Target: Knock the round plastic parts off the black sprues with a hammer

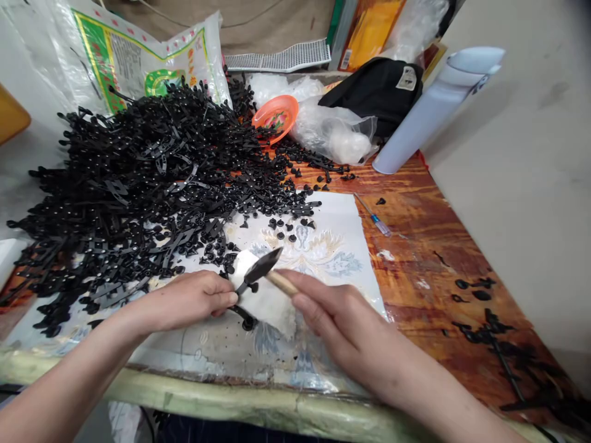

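In the head view my right hand (330,311) grips the wooden handle (281,283) of a hammer. Its dark, pointed head (263,266) is just above and to the right of my left fingertips, over a white pad (272,304). Pinched between the thumb and fingers of my left hand (198,298) is a black plastic strip (240,312), its round end lying toward the pad's near edge. Whether the hammer head touches the strip, I cannot tell. Behind my left hand spreads a big heap of similar black plastic parts (138,160).
A screwdriver (381,224) lies on the wooden tabletop (406,246) to the right. Further back are an orange plate (277,117), plastic bags (337,132), a black cloth bag (373,89) and a pale rolled sheet (429,117). More black parts (494,335) lie at the right edge.
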A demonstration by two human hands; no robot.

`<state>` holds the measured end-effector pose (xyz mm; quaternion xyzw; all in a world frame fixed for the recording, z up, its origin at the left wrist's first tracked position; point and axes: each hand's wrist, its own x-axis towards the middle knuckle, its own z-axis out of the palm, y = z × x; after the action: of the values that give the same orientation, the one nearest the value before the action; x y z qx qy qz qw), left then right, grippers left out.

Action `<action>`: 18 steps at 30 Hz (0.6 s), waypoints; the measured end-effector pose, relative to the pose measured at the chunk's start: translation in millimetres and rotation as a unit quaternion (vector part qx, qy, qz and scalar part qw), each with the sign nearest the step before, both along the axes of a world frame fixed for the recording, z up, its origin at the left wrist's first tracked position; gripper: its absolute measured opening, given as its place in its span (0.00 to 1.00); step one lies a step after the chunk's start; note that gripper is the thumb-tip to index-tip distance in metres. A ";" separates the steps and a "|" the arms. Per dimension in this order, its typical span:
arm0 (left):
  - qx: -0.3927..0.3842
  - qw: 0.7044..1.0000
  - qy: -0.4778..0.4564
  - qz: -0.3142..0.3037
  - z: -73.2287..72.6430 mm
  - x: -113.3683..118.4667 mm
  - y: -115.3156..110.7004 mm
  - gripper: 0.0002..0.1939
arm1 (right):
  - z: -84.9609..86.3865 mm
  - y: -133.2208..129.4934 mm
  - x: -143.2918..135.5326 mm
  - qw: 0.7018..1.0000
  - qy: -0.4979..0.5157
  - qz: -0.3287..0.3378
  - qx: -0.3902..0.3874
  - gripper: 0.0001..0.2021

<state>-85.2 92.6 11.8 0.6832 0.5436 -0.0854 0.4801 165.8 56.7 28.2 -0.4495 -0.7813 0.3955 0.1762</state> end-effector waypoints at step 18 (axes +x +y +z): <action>-0.089 0.989 -0.083 0.084 9.5 -15.7 -24.4 0.20 | -38.3 35.0 -75.7 0.994 -0.053 -0.089 0.019 0.06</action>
<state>-100.8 68.1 21.3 0.5941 0.5478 -0.0360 0.5880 90.2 91.6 -10.1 -0.5342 -0.7540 0.3385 0.1775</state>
